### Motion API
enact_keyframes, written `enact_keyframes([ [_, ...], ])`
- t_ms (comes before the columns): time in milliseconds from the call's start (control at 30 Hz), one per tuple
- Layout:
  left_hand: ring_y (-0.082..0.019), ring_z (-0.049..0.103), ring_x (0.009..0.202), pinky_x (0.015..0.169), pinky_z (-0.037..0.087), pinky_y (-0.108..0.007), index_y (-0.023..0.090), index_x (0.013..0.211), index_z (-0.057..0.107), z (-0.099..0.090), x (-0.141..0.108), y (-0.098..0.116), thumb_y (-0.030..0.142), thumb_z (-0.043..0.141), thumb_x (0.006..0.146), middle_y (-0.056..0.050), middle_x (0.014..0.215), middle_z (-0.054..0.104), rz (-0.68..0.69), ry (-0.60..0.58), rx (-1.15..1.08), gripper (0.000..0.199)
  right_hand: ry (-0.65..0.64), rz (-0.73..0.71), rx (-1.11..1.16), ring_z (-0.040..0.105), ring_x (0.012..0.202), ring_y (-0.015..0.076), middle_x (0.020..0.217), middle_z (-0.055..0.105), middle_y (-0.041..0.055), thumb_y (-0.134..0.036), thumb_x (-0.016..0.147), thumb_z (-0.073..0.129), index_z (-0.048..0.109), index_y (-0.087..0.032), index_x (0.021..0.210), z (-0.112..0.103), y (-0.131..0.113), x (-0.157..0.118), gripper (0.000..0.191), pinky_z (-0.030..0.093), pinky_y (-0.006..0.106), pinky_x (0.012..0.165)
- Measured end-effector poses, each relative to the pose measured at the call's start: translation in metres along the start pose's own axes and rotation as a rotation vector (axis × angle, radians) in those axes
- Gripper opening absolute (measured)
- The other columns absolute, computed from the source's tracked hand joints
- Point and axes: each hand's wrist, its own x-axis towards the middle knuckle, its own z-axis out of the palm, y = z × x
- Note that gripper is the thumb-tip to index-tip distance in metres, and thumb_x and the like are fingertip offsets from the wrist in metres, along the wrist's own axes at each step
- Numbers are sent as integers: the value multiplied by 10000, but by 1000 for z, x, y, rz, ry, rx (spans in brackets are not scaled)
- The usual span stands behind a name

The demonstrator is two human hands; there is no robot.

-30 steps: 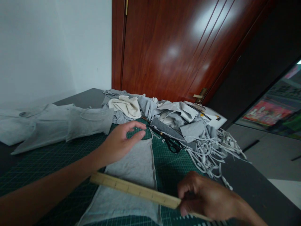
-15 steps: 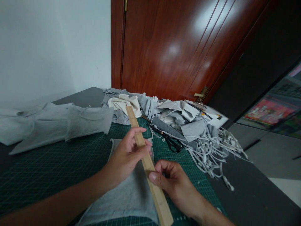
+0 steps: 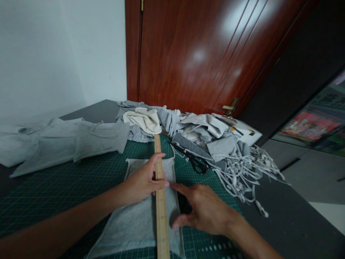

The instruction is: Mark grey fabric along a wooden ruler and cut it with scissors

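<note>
Head view | ruler is gripped by the left hand, between thumb and fingers | right hand is held with thumb and forefinger spread wide, just right of the left hand | cloth is spread below the left hand, on a mat | scissors are seen beyond the right hand

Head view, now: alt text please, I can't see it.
A person's left hand holds a wooden ruler over gray fabric on a green cutting mat; the right hand, open, is beside the ruler. Black scissors and heaped cloth lie beyond.
</note>
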Motion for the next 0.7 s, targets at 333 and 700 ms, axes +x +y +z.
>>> enact_keyframes([
  [333, -208, 674, 786, 709, 518, -337, 257, 1507, 306, -3, -1, -4, 363, 739, 833, 64, 838, 621, -9, -2, 81, 808, -77, 82, -5, 793, 974, 469, 1042, 844, 222, -687, 610, 971, 487, -110, 1654, -9, 1, 0, 1287, 578, 467, 785],
  [700, -213, 681, 753, 651, 491, -325, 274, 1514, 278, -13, -11, -2, 407, 750, 821, 70, 837, 615, -101, -8, 36, 849, -134, 78, 6, 773, 970, 453, 1075, 824, 242, -706, 593, 969, 418, -86, 1686, -9, -5, 10, 1372, 553, 464, 807],
])
